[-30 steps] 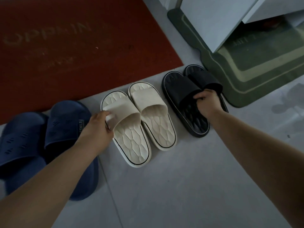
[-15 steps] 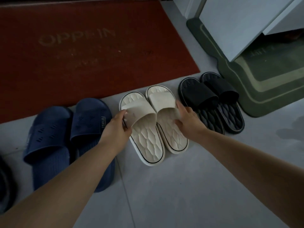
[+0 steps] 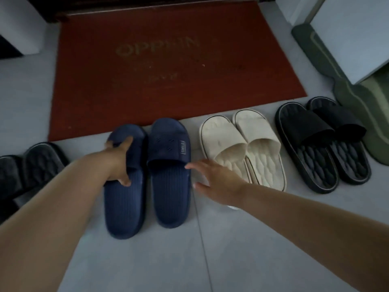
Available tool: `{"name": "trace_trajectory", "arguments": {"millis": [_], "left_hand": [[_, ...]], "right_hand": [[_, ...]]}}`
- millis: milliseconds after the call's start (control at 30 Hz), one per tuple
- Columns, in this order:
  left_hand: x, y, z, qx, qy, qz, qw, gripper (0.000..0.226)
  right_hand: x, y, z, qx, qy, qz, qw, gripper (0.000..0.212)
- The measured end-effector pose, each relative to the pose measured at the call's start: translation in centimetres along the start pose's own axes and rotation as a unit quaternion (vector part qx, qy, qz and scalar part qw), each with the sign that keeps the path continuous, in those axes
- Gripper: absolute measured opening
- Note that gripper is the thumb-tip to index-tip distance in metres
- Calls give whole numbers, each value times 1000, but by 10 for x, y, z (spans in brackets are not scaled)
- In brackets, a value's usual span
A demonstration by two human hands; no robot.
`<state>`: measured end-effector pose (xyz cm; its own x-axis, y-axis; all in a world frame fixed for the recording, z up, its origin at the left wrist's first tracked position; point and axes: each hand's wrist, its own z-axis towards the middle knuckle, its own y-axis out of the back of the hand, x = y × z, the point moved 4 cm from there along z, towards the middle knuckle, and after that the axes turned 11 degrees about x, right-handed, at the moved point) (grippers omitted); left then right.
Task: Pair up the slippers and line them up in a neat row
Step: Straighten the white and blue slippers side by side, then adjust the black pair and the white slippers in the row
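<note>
both forearms reach in from the near edge over the grey floor (image 3: 221, 260). left hand (image 3: 117, 163) is clamped on the strap of the left navy slipper (image 3: 124, 207), thumb under, fingers over the top. right hand (image 3: 212, 182) is spread open, holding nothing, fingertips just beside the right navy slipper (image 3: 170, 186) w/ the label. cream pair (image 3: 242, 148) and black pair (image 3: 322, 148) sit side by side to the right, toes near the red mat (image 3: 168, 60). another dark pair (image 3: 27, 165) lies at far left, angled. risk imo: a one-sided pull skews the navy pair, or the open hand bumps the cream pair out of line.
</note>
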<state>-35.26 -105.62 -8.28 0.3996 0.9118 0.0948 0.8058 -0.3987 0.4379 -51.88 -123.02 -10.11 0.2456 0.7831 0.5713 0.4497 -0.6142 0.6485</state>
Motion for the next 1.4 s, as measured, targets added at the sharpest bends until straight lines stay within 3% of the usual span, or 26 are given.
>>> {"name": "trace_trajectory", "arguments": {"millis": [167,433,633,767,867,967,1100,1200,1300,1400], "left_hand": [[12,-1,9,-100,-8,-65,993,88],[24,-18,10,-162,-94,-127,974,80],[7,-37,-18,-125,-125,-103,979,79],[13,-38,-45,-76,-136,-145,977,74],[26,-38,-56,-75,-146,-160,973,73],[75,-34,-54,-108,-179,-99,973,68],[195,-33,-42,-122,-96,-1,988,76],[263,-42,-30,-43,-28,27,998,96],[287,-53,-16,10,-82,45,996,99],[276,-46,-3,-43,-172,102,979,106]], "right_hand": [[11,-11,25,53,-17,-67,996,42],[1,-15,22,43,-25,-99,994,51],[9,-22,6,42,-34,-59,997,48],[13,-17,4,41,-37,-48,997,46],[15,-17,8,36,-46,-60,997,42],[21,-11,10,29,-107,-25,994,31],[90,12,16,82,-126,-141,979,35],[186,1,46,138,-58,-183,972,45],[267,-40,99,167,-27,-158,973,70],[298,-87,149,169,-86,-138,972,96]]}}
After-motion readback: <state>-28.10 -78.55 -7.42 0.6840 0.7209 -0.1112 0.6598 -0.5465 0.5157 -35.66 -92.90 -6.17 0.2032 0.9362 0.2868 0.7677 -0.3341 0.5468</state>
